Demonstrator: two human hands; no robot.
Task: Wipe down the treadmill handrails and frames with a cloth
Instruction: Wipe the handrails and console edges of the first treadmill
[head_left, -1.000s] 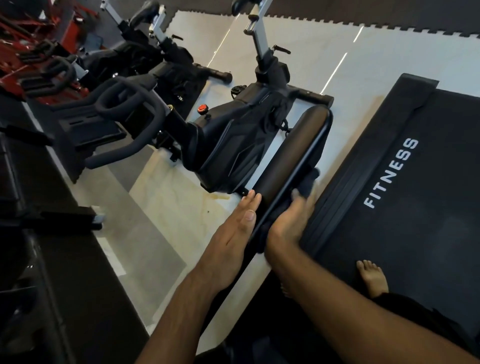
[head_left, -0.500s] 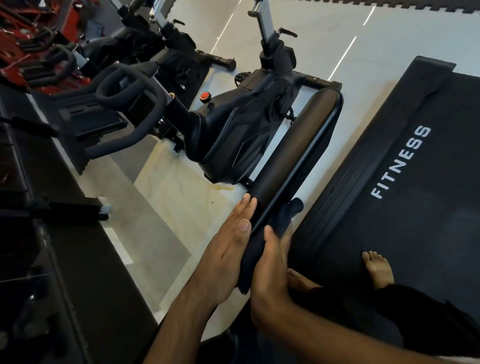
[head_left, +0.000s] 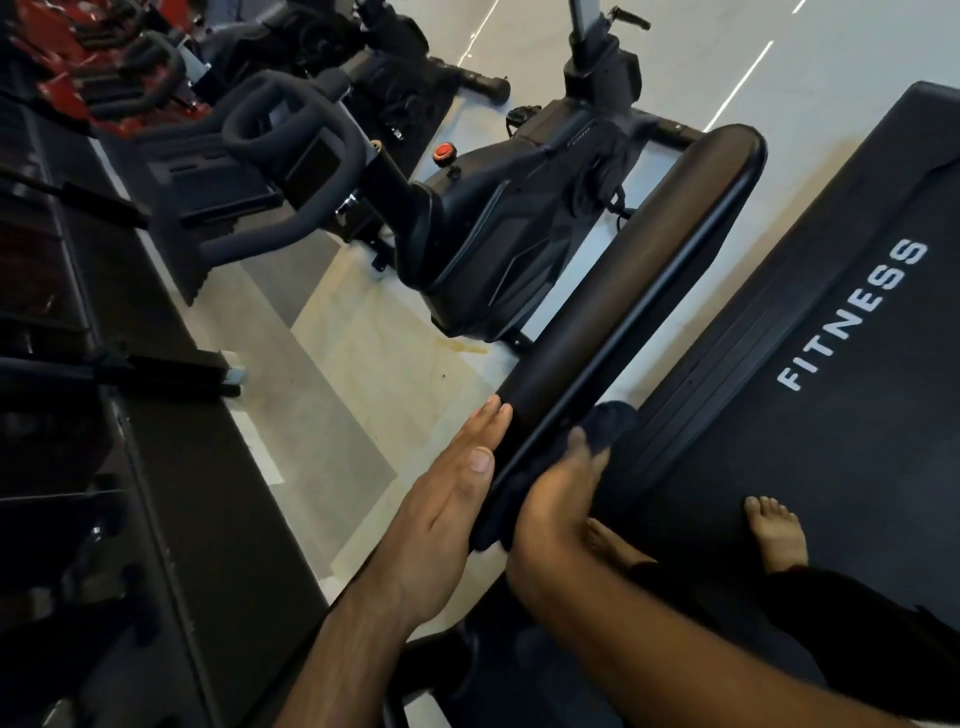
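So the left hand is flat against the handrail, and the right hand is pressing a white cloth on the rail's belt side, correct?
Not quite: the cloth is dark, nearly black, not white, as the head view shows. The rest holds: the left hand lies flat against the handrail, and the right hand presses the cloth on the rail's belt side.

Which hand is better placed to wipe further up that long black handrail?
The right hand, probably: it already presses the dark cloth against the handrail. The left hand lies flat and bare alongside.
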